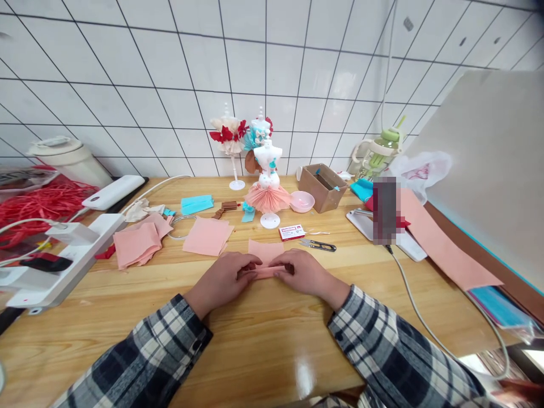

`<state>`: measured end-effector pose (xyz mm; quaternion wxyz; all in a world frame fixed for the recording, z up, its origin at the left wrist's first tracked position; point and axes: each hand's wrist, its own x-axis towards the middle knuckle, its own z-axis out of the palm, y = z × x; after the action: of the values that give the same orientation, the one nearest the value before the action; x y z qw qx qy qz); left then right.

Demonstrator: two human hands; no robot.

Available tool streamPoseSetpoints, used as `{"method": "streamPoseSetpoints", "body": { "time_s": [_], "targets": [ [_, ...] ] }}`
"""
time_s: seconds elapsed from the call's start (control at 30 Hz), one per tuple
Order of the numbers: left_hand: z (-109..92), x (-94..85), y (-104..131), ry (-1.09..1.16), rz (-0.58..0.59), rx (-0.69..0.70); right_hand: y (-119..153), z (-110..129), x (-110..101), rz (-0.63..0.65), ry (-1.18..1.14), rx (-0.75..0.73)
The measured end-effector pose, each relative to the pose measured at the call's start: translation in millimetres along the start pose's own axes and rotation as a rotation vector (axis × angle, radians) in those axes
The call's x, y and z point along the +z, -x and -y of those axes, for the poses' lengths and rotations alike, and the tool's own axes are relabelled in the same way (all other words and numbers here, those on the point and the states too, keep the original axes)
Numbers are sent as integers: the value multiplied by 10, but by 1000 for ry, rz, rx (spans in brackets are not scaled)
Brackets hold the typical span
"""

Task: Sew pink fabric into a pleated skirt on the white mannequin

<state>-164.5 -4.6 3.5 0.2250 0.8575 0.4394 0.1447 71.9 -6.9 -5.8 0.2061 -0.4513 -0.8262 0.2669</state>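
Both hands, left hand (225, 279) and right hand (304, 273), press their fingers on the pink paper (266, 256) near the desk's (263, 340) front edge. If fingers slip, the fold may go crooked.

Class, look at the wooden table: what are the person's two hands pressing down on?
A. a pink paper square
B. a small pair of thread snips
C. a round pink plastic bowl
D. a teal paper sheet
A: the left hand and the right hand both rest on the pink paper square on the wooden table, folding its near edge.
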Motion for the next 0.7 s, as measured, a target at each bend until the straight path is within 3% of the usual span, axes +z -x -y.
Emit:
{"method": "streamPoseSetpoints", "body": {
  "time_s": [0.37, 0.53, 0.7],
  "targets": [
    [37, 56, -15, 33, -24, -63, -38, 20, 37, -35, -10, 169],
    [-28, -20, 4, -166, -166, 158, -36, 10, 60, -30, -15, 148],
    [-91, -41, 1, -295, -22, 334, -38, 16, 69, -20, -12, 163]
  ]
}}
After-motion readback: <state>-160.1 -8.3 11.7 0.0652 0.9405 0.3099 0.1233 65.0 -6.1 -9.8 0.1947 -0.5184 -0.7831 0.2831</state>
